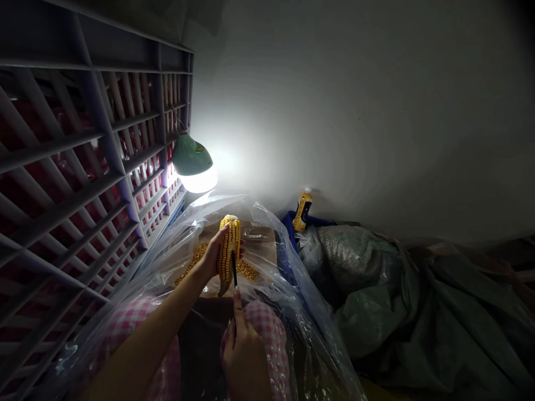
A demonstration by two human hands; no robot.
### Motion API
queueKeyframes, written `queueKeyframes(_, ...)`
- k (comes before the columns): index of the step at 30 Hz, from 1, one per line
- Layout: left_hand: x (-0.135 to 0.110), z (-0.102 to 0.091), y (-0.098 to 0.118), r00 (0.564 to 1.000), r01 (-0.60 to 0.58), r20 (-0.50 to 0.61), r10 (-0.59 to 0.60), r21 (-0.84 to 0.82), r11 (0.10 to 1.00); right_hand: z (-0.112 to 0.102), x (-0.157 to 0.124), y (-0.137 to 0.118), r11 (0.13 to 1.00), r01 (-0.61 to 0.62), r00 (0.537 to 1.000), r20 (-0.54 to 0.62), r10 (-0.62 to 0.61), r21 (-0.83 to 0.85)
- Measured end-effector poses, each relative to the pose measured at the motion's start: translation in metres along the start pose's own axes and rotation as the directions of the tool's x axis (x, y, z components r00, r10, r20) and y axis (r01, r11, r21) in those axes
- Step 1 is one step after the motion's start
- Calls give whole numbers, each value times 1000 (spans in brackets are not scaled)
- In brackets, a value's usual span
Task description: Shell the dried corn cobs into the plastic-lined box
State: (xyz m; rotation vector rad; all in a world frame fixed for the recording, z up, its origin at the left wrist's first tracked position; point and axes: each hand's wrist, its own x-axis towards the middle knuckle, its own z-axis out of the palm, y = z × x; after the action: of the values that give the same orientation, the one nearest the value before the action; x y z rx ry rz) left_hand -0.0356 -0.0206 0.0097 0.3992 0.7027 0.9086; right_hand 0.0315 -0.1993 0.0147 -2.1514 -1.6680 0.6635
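Observation:
My left hand (212,252) is closed around a yellow corn cob (229,245), which I hold upright with its narrow end down. My right hand (243,340) grips a slim dark tool (234,270), the index finger stretched along it. The tool's tip touches the lower part of the cob's kernels; its exact kind cannot be made out. Loose corn kernels (247,271) lie below and on both sides of the cob, on brown cardboard (265,248) inside a clear plastic sheet (288,303).
A lit green-topped lamp (193,159) hangs from stacked plastic crates (121,150) on the left. Behind to the right, a yellow bottle (302,210) stands by a blue crate (288,221). Full sacks (355,250) and a dark green tarp (451,328) lie along the pale wall (355,111).

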Motion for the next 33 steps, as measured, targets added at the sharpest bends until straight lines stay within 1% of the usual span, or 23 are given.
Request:
queueKeyframes(4,2,-2,-3,1000,15,19,-14,-6,1000,0,-3,2,999,-3,1000,11,3,37)
queueKeyframes(9,3,-2,-1,1000,4,17,-4,11,1000,0,-9,6,990,8,998,-68,1,141)
queueKeyframes(11,2,-2,0,1000,7,25,-7,13,1000,1,-12,10,973,4,996,-88,17,230)
queueKeyframes(12,2,-1,1,1000,4,29,-4,10,1000,2,-14,12,956,-13,996,-80,38,292)
queueKeyframes(14,1,0,3,999,-15,35,15,-2,1000,7,-17,16,888,-70,994,-39,98,455)
queueKeyframes(15,0,0,4,999,-27,35,27,-9,1000,10,-18,17,826,-94,992,-20,127,556)
queueKeyframes(16,0,0,5,999,-35,34,36,-15,999,13,-19,18,742,-114,988,-3,154,660)
queueKeyframes(17,-1,0,5,999,-40,33,41,-21,999,16,-20,17,634,-137,984,29,178,761)
queueKeyframes(19,-2,0,6,999,-41,33,42,-28,999,18,-20,14,374,-219,971,166,170,901)
queueKeyframes(21,-3,1,6,998,-40,37,41,-29,999,11,-17,10,134,-351,936,345,65,927)
queueKeyframes(22,-4,2,6,998,-35,41,36,-27,999,6,-15,9,39,-410,912,410,-10,911)
queueKeyframes(24,-6,4,6,998,-21,52,22,-23,1000,-5,-10,9,-118,-477,876,460,-144,871)
queueKeyframes(26,-8,6,6,997,-15,70,16,-25,1000,-9,-4,13,-239,-510,852,448,-270,827)
queueKeyframes(27,-8,7,6,997,-13,76,15,-31,999,-5,0,17,-274,-516,842,422,-336,812)
queueKeyframes(28,-8,7,6,997,-11,78,14,-38,999,2,3,22,-308,-504,842,379,-385,807)
queueKeyframes(29,-8,7,6,997,-10,78,13,-46,999,12,7,27,-346,-481,852,338,-400,805)
queueKeyframes(31,-7,6,4,997,-4,75,8,-59,998,39,12,36,-392,-451,865,286,-412,802)
queueKeyframes(33,-6,5,3,997,2,79,2,-56,998,66,12,42,-408,-408,883,241,-402,817)
